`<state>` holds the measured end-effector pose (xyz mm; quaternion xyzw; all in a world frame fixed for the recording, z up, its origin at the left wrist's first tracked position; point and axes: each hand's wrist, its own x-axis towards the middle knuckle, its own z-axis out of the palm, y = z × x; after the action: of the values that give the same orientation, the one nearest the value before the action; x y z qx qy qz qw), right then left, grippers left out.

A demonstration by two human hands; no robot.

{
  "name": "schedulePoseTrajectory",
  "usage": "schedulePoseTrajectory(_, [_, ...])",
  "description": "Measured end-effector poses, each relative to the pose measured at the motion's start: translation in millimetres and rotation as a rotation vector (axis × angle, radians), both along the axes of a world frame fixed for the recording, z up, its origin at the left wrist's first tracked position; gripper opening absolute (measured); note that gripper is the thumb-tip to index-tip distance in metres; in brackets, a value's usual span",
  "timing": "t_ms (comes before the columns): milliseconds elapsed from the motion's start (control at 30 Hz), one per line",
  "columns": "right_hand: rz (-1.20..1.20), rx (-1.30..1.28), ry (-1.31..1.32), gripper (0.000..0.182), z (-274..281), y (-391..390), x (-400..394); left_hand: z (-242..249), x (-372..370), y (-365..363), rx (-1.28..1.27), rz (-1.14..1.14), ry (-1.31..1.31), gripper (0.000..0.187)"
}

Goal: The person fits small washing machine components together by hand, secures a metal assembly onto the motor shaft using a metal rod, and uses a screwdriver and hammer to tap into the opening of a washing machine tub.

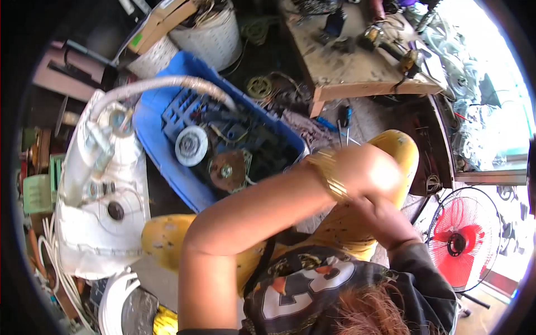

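Observation:
My left arm crosses my lap from the lower left, with gold bangles at the wrist. My left hand (375, 168) is over my right knee in yellow trousers (400, 149), washed out by glare, its fingers hidden. My right hand (385, 219) comes out of a dark sleeve just below and touches the left hand. I cannot tell whether either hand holds anything. In front of my knees stands a blue plastic crate (167, 167) with motor parts, a white pulley (191, 146) and a rusty disc (226, 170).
A white washer tub assembly (100, 206) with a grey hose (167, 84) lies at the left. White baskets (215, 36) stand behind the crate. A wooden bench (357, 72) with tools is at the upper right. A red fan (463, 240) stands at the right.

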<state>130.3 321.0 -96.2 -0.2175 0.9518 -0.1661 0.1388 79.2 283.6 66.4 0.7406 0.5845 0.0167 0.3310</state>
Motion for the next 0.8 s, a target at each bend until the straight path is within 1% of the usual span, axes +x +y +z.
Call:
schedulePoseTrajectory(33, [0.015,0.072,0.116,0.032,-7.1,-0.2,4.4,-13.6,-27.4,0.7,-0.037,0.092,-0.065,0.035])
schedulePoseTrajectory(67, [0.041,-0.054,-0.031,0.032,1.2,4.4,-3.9,-33.3,-58.4,1.7,-0.012,0.147,-0.119,0.035])
schedulePoseTrajectory(100, [0.054,-0.174,-0.185,0.032,9.4,9.1,-12.2,-28.6,-85.9,-6.1,-0.296,0.492,-0.378,0.036])
schedulePoseTrajectory(133, [0.087,-0.184,-0.09,0.034,4.7,8.1,-11.7,-43.9,-113.6,-9.8,-0.213,0.67,-0.507,0.036])
schedulePoseTrajectory(167, [0.057,-0.194,-0.096,0.026,15.7,6.6,-11.4,-55.7,-134.8,-8.5,-0.033,0.82,-0.412,0.034])
schedulePoseTrajectory(200, [0.06,-0.202,-0.079,0.027,19.0,5.4,-11.6,-67.8,-153.9,-3.6,0.152,0.963,-0.321,0.032])
schedulePoseTrajectory(233, [0.06,-0.222,-0.055,0.028,12.3,3.1,-12.8,-83.8,-174.4,4.4,0.253,1.022,-0.206,0.035])
schedulePoseTrajectory(267, [0.057,-0.238,-0.096,0.032,17.6,3.9,-15.1,-97.7,-192.8,15.4,0.358,1.078,-0.093,0.039])
schedulePoseTrajectory(367, [0.019,-0.355,-0.073,0.032,40.0,14.5,-18.1,-125.0,-228.7,61.1,0.634,1.024,0.106,0.053])
schedulePoseTrajectory(467, [-0.044,-0.451,-0.089,0.032,51.8,31.1,-22.4,-137.8,-249.2,114.4,0.725,0.97,0.257,0.065])
schedulePoseTrajectory(500, [-0.066,-0.489,-0.081,0.032,50.4,36.7,-23.3,-149.1,-253.5,131.6,0.762,1.022,0.214,0.068])
schedulePoseTrajectory(533, [-0.087,-0.525,-0.073,0.032,49.8,41.3,-23.4,-158.7,-257.5,145.0,0.76,0.982,0.254,0.067])
schedulePoseTrajectory(600, [-0.104,-0.487,-0.083,0.032,50.9,50.3,-26.9,-164.5,-264.5,165.5,0.768,0.905,0.342,0.066])
schedulePoseTrajectory(633, [-0.108,-0.484,-0.08,0.031,50.5,54.0,-27.2,-164.5,-263.4,169.6,0.692,0.888,0.388,0.057])
schedulePoseTrajectory(733, [-0.108,-0.517,-0.061,0.03,48.7,58.2,-29.2,-172.0,-259.3,170.3,0.736,0.909,0.389,0.047])
schedulePoseTrajectory(767, [-0.105,-0.531,-0.054,0.029,48.6,60.3,-29.6,-175.2,-258.5,167.3,0.834,0.881,0.371,0.042])
schedulePoseTrajectory(800, [-0.103,-0.578,-0.067,0.028,49.5,62.8,-29.7,-165.5,-247.3,161.9,0.879,0.953,0.164,0.042])
